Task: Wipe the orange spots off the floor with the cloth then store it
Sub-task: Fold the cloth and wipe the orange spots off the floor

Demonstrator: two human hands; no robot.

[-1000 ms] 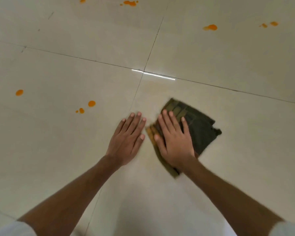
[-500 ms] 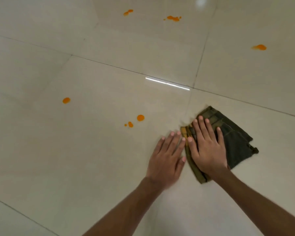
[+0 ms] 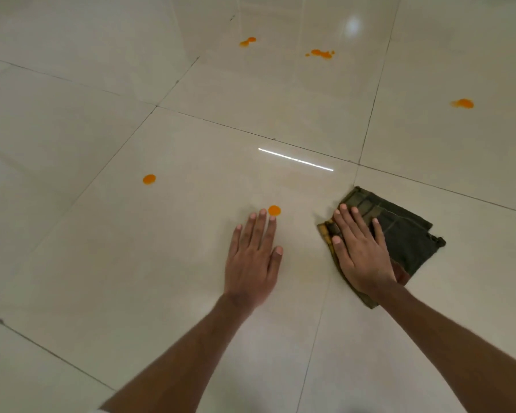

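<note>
Under flat right hand [image 3: 361, 257], folded dark green cloth [image 3: 405, 236], yellow-striped edge

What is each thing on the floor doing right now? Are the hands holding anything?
cloth: folded, flat on the floor, under the right hand.
right hand: open, pressing on the cloth.
left hand: open, flat on bare floor, holding nothing.
nearest orange spot: unwiped, by the left fingertips.
other orange spots: unwiped.

Both forearms bare, no watch or rings on left hand [image 3: 252, 260] or right hand [image 3: 361, 257]. Sliver of white sleeve [image 3: 103, 410] at 7 o'clock frame edge.
</note>
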